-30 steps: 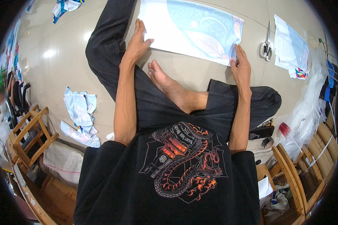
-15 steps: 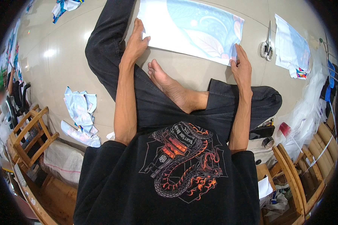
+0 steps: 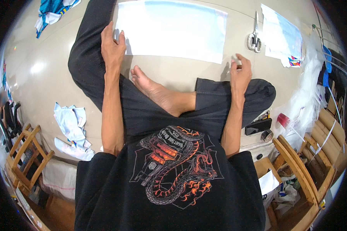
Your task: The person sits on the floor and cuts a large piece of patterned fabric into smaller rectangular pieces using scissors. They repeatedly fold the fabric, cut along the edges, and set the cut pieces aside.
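A pale blue and white fabric piece [image 3: 171, 32] lies flat on the tiled floor in front of my crossed legs. Just off its left edge is my left hand [image 3: 113, 48], thumb and fingers apart, holding nothing. My right hand [image 3: 241, 75] hovers beyond the fabric's near right corner, above my right knee. Its fingers are loosely bent and apart, with nothing between them. Scissors [image 3: 254, 40] with wrapped handles rest on the floor to the right of the fabric, blades pointing away from me.
More cut fabric [image 3: 283, 34] lies right of the scissors. Crumpled pale cloth [image 3: 71, 123] is at my left, and blue patterned cloth [image 3: 54, 15] at the far left. A phone [image 3: 258, 126] and a tape roll [image 3: 266, 135] sit by my right knee. Wooden frames [image 3: 29, 154] stand at left and right.
Both hands have come off the fabric's edges; the right one has drawn back towards me and its fingers have bent. The view has shifted, so the scene sits further left.
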A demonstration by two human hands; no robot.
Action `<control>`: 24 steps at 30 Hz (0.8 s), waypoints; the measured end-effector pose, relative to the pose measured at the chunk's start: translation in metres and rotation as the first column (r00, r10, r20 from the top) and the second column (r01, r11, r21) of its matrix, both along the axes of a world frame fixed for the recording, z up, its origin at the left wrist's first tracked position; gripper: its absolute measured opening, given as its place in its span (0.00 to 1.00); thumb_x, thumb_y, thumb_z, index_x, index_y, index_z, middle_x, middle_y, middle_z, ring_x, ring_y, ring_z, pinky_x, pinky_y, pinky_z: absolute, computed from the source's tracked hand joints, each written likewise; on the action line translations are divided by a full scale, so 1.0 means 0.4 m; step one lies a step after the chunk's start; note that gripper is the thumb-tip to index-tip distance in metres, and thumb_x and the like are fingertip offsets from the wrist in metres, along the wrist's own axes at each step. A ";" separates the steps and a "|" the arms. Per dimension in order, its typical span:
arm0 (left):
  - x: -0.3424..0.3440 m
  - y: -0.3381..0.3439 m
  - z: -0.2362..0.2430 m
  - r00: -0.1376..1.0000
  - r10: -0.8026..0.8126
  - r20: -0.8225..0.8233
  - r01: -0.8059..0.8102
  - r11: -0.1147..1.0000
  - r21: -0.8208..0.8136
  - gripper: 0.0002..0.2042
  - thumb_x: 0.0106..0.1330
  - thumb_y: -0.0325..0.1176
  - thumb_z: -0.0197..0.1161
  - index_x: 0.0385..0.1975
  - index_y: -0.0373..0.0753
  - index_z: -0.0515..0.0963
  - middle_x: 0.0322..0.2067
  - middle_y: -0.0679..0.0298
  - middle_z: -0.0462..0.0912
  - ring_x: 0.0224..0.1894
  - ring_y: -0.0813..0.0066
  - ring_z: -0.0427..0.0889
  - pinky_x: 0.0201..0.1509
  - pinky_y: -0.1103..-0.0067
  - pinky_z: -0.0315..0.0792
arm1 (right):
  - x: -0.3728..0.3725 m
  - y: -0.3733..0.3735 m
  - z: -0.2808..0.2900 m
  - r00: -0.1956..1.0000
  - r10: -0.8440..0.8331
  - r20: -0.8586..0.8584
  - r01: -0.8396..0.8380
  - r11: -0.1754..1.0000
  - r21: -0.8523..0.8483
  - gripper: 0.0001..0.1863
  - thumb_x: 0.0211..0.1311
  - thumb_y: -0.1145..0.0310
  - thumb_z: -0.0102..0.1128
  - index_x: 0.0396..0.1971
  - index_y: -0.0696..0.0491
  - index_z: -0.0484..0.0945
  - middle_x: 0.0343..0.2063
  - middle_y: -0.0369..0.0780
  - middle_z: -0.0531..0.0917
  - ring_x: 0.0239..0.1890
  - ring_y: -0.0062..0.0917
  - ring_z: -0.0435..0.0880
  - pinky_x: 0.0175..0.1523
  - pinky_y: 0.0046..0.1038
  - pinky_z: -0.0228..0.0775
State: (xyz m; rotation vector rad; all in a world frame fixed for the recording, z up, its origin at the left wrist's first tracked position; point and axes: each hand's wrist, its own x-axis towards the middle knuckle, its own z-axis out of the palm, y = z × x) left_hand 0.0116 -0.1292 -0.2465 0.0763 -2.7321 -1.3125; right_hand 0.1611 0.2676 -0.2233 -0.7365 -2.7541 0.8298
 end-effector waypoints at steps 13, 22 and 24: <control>-0.064 0.149 -0.154 0.920 -0.385 -0.070 0.300 0.808 -0.507 0.40 0.76 0.61 0.52 0.77 0.36 0.61 0.79 0.43 0.50 0.82 0.40 0.40 0.79 0.40 0.34 | -0.023 -0.156 -0.009 0.967 0.253 -0.006 -0.250 0.950 -0.188 0.16 0.71 0.71 0.62 0.56 0.55 0.83 0.55 0.43 0.83 0.47 0.32 0.86 0.48 0.32 0.81; -0.190 0.182 -0.149 0.881 -0.449 -0.149 0.265 0.729 -0.631 0.38 0.78 0.63 0.45 0.78 0.42 0.58 0.80 0.51 0.51 0.83 0.50 0.44 0.82 0.46 0.37 | -0.108 0.160 -0.018 0.992 -0.035 -0.120 0.050 0.990 0.128 0.16 0.69 0.72 0.62 0.54 0.57 0.82 0.50 0.47 0.83 0.51 0.40 0.83 0.55 0.39 0.76; -0.232 0.191 -0.187 0.853 -0.490 -0.179 0.266 0.704 -0.659 0.38 0.78 0.65 0.42 0.79 0.45 0.57 0.80 0.53 0.51 0.83 0.53 0.44 0.83 0.47 0.37 | -0.143 0.260 -0.072 0.998 0.010 -0.063 0.010 0.949 0.316 0.17 0.67 0.70 0.64 0.53 0.59 0.81 0.49 0.49 0.83 0.52 0.44 0.82 0.58 0.42 0.73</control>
